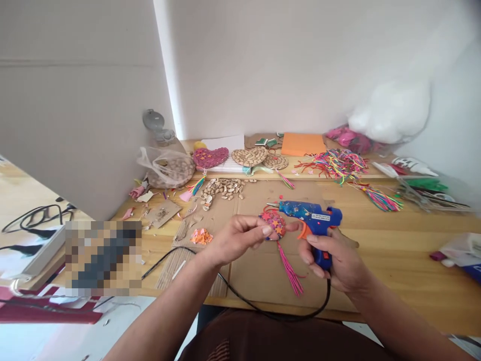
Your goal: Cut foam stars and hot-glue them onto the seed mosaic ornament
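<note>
My right hand grips a blue hot glue gun by its handle, nozzle pointing left, a finger near the orange trigger. My left hand is closed in a pinch just below and left of the nozzle; whatever is between the fingertips is too small to make out. Behind those fingertips a round ornament with pink and orange stars lies on the cardboard, partly hidden by my left hand and the gun. Its pink tassel stretches toward me. Left of my hand is a small pile of orange paper pieces.
The gun's black cable loops across the table's front. Peanut shells, a pink heart, a shell-covered heart and colourful strings lie toward the back. A bag of peanuts stands left, a power strip further left.
</note>
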{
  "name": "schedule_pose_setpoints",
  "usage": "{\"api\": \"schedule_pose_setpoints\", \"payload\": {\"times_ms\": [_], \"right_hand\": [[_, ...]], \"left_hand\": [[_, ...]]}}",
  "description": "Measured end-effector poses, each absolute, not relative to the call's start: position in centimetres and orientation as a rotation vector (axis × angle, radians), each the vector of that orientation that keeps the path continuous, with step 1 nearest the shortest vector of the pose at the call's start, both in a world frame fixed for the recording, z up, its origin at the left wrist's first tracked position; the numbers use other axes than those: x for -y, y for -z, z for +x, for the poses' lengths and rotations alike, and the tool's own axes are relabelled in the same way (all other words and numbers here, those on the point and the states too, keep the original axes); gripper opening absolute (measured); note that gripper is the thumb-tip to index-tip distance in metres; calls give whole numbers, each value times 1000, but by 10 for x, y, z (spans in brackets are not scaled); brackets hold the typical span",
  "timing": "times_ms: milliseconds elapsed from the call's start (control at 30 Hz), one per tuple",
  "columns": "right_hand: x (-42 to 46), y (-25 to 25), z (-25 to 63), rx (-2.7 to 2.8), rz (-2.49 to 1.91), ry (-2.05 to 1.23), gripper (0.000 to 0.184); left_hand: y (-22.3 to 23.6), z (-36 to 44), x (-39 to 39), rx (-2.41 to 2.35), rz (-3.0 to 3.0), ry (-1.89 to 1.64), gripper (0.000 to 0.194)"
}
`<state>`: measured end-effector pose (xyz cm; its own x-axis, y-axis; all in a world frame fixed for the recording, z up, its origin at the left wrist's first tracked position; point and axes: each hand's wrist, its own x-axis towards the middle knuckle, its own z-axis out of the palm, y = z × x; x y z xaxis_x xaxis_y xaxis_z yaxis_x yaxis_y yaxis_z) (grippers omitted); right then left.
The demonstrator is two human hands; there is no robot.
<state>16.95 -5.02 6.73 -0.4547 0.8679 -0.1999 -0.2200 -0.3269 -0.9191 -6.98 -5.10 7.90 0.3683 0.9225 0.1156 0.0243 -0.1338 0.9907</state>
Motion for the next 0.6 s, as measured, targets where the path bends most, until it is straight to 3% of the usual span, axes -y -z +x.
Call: {"api": "schedule_pose_setpoints", "payload": {"times_ms": [167,233,333,467,600], "right_hand": [[49,-74,169,909,-864,-1857,46],[48,-78,163,850,-838,-1879,46],[48,-86,144,806,-840,-1911,46],[59,-94,116,831,-860,-1918,51],[72,-98,98,906,-846,-1940,55]], "left_hand": [[-87,-145,64,-1031,1310,-1662,33],[-88,-155,75,-1500,1317,-1940,16],[-86,-127,104,-1574,1795,-1618,11],[-82,-67,133,-1378,2677,-1280,35],[-82,-54,139,-1408,2791,-1098,43]]}}
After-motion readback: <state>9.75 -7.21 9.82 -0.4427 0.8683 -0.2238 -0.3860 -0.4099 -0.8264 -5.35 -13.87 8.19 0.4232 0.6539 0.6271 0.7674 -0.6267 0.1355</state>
